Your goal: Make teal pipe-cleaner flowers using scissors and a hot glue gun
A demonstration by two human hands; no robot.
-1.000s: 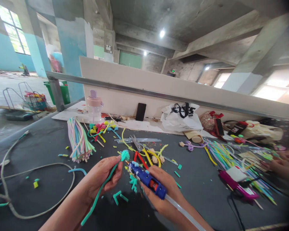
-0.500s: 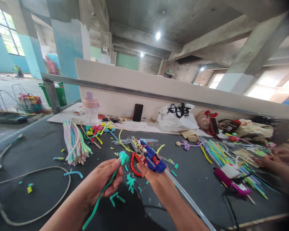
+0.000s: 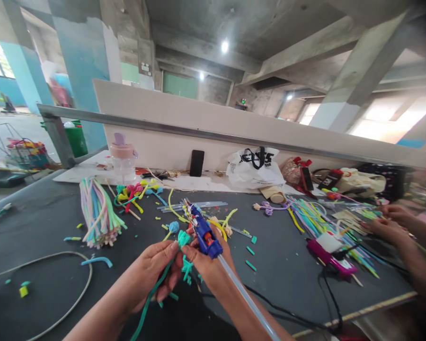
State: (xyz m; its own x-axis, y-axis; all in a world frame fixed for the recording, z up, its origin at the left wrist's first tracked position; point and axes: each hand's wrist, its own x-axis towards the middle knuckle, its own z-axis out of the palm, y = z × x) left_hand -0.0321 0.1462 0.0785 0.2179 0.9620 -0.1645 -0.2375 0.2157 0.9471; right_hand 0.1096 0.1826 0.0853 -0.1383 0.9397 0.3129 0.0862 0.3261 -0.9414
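Observation:
My left hand (image 3: 158,270) is closed on a teal fuzzy stem, a pipe cleaner (image 3: 151,293), just below its bunched looped head (image 3: 183,238). My right hand (image 3: 208,258) is wrapped round a blue hot glue gun (image 3: 206,232), nozzle pointing away and up-left. A long clear glue stick (image 3: 244,293) runs out of the gun's rear. My right thumb and fingertips touch the teal head beside my left fingers. Cut teal pieces (image 3: 187,270) lie beneath my hands. A light blue fuzzy ball (image 3: 173,227) on a yellow stem rests just beyond.
On the dark table (image 3: 284,289) stands a bundle of pastel pipe cleaners (image 3: 99,213), left. Behind are a bottle (image 3: 123,163), phone (image 3: 197,163) and white bag (image 3: 255,168). Right, a magenta power strip (image 3: 332,258) trails black cords. Another person's hands (image 3: 390,225) work at far right.
My right hand with the glue gun has moved left, its fingertips now at the teal head. The red handles seen under it are now mostly hidden. The view has shifted right.

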